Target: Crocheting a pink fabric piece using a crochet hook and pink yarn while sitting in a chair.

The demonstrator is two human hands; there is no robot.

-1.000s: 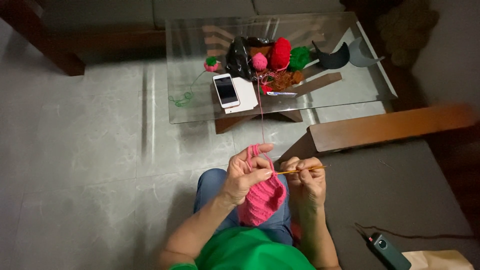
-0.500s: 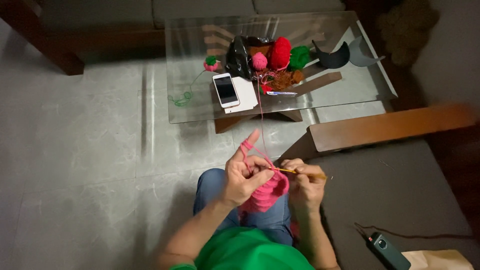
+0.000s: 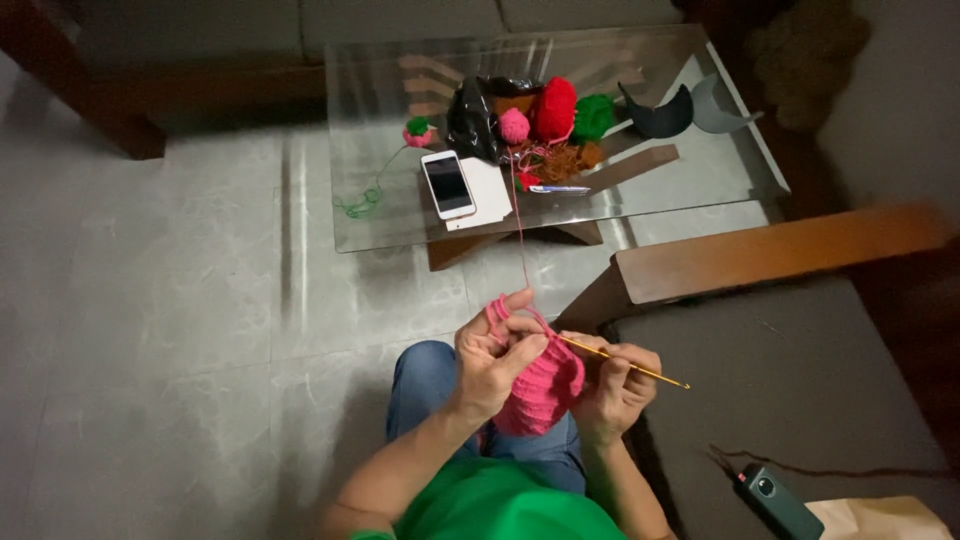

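Note:
My left hand (image 3: 492, 362) grips the top edge of a pink crocheted piece (image 3: 545, 390) over my lap, with pink yarn (image 3: 519, 235) wound round its forefinger. My right hand (image 3: 612, 386) holds a thin golden crochet hook (image 3: 640, 368) whose tip goes into the pink work; its free end points right. The yarn strand runs up from my fingers to a pink yarn ball (image 3: 514, 125) on the glass table (image 3: 380, 210).
The table also carries a red yarn ball (image 3: 555, 107), a green one (image 3: 593, 115), a black bag (image 3: 475, 115), a phone (image 3: 448, 184) on white paper and loose green yarn (image 3: 360, 203). A wooden sofa arm (image 3: 780, 250) and dark cushion (image 3: 800, 390) lie right.
My left forefinger, raised straight half a second ago, has curled back down onto the pink work. Both hands stay over my lap, and the hook keeps working the edge.

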